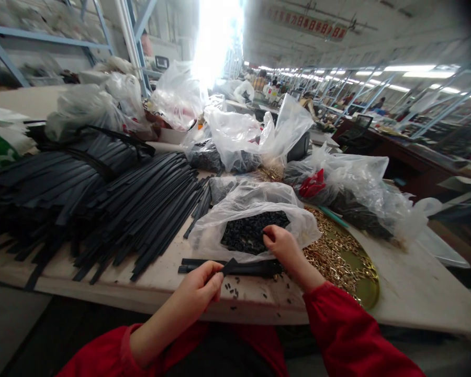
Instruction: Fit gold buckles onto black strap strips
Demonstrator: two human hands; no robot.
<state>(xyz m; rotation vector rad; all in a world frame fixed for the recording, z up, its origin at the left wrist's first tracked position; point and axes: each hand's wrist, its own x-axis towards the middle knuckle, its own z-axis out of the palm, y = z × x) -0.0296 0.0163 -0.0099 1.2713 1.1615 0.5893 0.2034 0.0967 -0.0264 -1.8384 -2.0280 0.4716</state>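
Observation:
My left hand is closed in a pinch on the end of a black strap near the table's front edge. My right hand reaches into an open clear plastic bag full of small black loops, its fingers curled among them; what they hold is hidden. More black straps lie flat on the table between my hands. Both arms wear red sleeves.
A big heap of long black straps covers the table's left half. A round tray of gold metal pieces sits right of the bag. More plastic bags of parts stand behind. A few black loops lie loose by the edge.

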